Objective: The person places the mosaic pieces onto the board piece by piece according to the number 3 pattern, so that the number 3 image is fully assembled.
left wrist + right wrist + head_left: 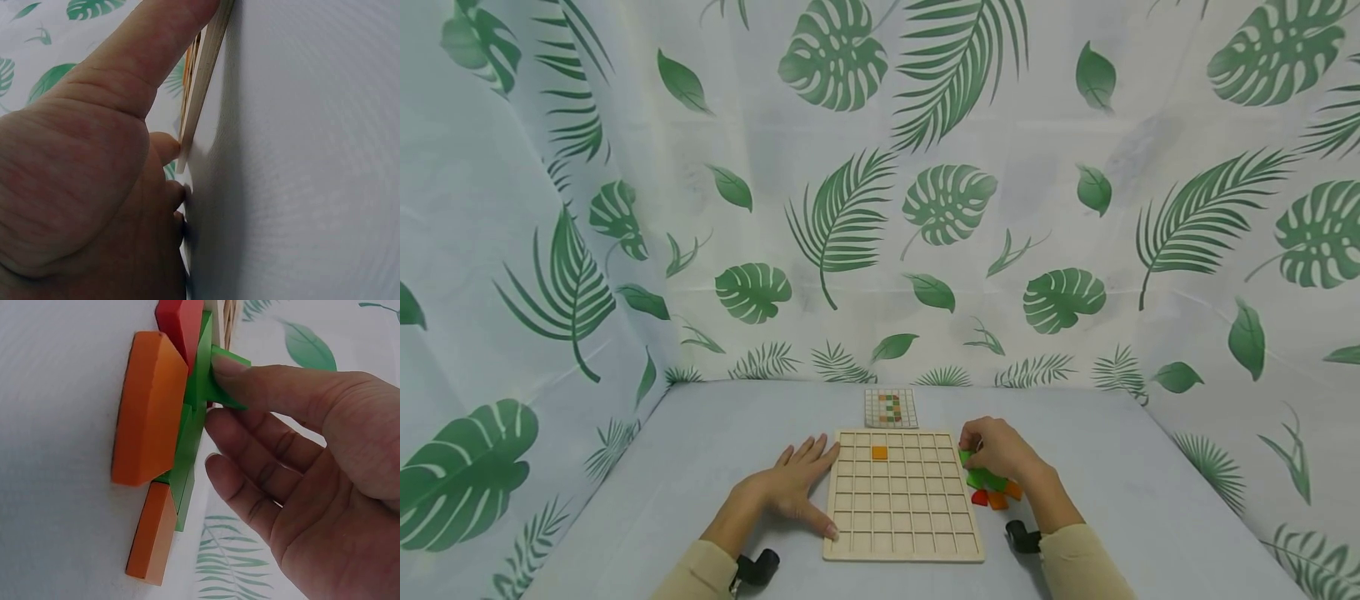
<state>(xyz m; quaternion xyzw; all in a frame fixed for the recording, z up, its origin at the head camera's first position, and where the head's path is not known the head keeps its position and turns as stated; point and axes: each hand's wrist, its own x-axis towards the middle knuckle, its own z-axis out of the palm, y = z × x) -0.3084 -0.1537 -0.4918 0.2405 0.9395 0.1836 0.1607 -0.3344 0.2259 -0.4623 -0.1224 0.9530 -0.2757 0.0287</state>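
Note:
A wooden grid board (904,523) lies flat in the middle, with one orange square tile (880,452) in a cell of its second row. My left hand (793,483) rests along the board's left side, fingers spread; the thumb reaches over the near left edge. At the far right corner, my right hand (1003,450) pinches a green block (226,392) between thumb and fingers. Beneath and beside it is a loose pile of green blocks (987,480), a red block (980,497) and orange blocks (997,500). My right hand partly hides the pile in the head view.
Behind the board lies a small pattern card (891,408) with a printed grid of coloured squares. Black wrist devices show below the left (760,568) and right (1022,537) hands. A leaf-print cloth (865,333) hangs behind the pale table.

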